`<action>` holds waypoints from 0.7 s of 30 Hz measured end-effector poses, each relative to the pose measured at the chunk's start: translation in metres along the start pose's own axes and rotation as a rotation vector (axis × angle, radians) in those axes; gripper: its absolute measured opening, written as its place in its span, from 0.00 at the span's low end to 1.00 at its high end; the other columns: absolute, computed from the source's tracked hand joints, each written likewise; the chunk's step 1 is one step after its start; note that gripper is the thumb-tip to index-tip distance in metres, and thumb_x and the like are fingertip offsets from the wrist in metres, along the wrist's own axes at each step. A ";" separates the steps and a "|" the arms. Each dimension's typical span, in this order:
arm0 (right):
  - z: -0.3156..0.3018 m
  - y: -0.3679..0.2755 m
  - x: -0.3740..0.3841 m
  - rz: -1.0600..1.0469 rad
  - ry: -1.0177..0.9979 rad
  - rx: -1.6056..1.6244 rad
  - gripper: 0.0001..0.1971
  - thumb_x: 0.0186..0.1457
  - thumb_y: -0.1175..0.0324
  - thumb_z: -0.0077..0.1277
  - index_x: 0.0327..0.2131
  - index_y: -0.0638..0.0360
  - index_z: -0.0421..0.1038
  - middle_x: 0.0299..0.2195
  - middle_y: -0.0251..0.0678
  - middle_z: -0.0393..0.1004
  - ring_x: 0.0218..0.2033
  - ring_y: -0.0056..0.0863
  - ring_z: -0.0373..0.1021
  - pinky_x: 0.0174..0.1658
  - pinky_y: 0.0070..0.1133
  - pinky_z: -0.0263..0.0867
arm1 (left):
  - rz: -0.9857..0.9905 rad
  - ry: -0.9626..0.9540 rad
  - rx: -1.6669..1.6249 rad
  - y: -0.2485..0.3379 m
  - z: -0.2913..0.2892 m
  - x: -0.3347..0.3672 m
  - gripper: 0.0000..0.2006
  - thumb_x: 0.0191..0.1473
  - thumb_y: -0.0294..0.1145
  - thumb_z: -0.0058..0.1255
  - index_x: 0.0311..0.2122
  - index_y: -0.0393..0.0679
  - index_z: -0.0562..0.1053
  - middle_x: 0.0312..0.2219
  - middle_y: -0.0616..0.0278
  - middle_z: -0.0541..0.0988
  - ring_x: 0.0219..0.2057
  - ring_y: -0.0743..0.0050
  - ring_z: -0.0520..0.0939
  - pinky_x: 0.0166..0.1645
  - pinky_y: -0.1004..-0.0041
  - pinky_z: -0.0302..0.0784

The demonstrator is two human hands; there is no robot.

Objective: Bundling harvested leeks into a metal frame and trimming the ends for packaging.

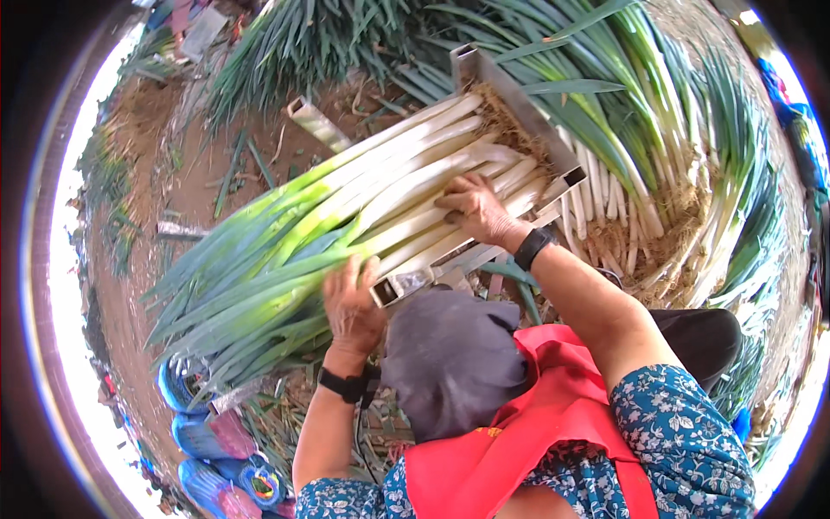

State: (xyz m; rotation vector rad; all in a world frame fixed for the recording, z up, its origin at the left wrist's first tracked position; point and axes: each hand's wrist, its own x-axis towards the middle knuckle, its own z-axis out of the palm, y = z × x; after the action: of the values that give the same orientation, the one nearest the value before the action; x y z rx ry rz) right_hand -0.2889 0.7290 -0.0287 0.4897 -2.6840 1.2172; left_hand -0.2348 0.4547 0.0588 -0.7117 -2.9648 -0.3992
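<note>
A pile of leeks point(406, 186) lies across a metal frame point(519, 112) of square tubing, white stalks and roots to the right, green leaves fanning out to the left. My right hand point(480, 209) is on the white stalks near the root end, its fingers curled over some of them. At the near edge of the pile, my left hand point(353, 304) rests with fingers stretched out against the lower leeks, beside the open end of a frame tube. Its thumb is hard to make out. Black bands circle both wrists.
More leeks point(640, 130) lie heaped at the right, roots inward, and another green heap point(311, 52) is at the far side. A metal bar point(318, 125) sticks out beyond the frame. Blue bundles point(207, 458) lie at lower left. Scraps litter the dirt floor point(190, 190).
</note>
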 end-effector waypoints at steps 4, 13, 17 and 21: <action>-0.005 0.003 -0.004 -0.058 -0.013 0.061 0.15 0.41 0.72 0.57 0.38 0.53 0.77 0.39 0.35 0.73 0.49 0.40 0.65 0.56 0.36 0.57 | 0.082 0.023 0.242 -0.019 -0.006 0.015 0.16 0.51 0.36 0.55 0.46 0.45 0.76 0.45 0.54 0.75 0.46 0.52 0.73 0.52 0.59 0.66; 0.002 0.019 -0.002 0.037 0.061 -0.152 0.07 0.45 0.66 0.50 0.27 0.57 0.73 0.35 0.41 0.71 0.46 0.42 0.64 0.50 0.39 0.60 | -0.063 -0.100 -0.147 -0.039 0.057 0.030 0.05 0.47 0.33 0.52 0.30 0.46 0.75 0.30 0.58 0.75 0.37 0.55 0.73 0.41 0.57 0.68; -0.013 -0.040 0.016 0.072 -0.247 -0.145 0.18 0.46 0.67 0.50 0.42 0.58 0.74 0.45 0.41 0.69 0.54 0.43 0.60 0.55 0.39 0.55 | 0.015 -0.110 0.173 -0.065 0.045 0.002 0.07 0.44 0.36 0.51 0.29 0.47 0.73 0.31 0.55 0.76 0.36 0.50 0.73 0.40 0.55 0.69; -0.051 -0.034 0.035 0.116 0.200 -0.685 0.23 0.44 0.68 0.51 0.46 0.65 0.70 0.44 0.44 0.68 0.52 0.43 0.61 0.54 0.36 0.56 | 0.046 0.001 0.183 -0.041 0.032 0.017 0.11 0.50 0.44 0.51 0.30 0.49 0.74 0.30 0.58 0.76 0.37 0.54 0.74 0.42 0.58 0.68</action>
State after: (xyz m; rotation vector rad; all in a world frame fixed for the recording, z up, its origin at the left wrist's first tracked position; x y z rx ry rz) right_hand -0.3092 0.7386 0.0380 0.1034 -2.7403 0.2813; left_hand -0.2688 0.4352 0.0209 -0.7561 -2.9279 -0.1225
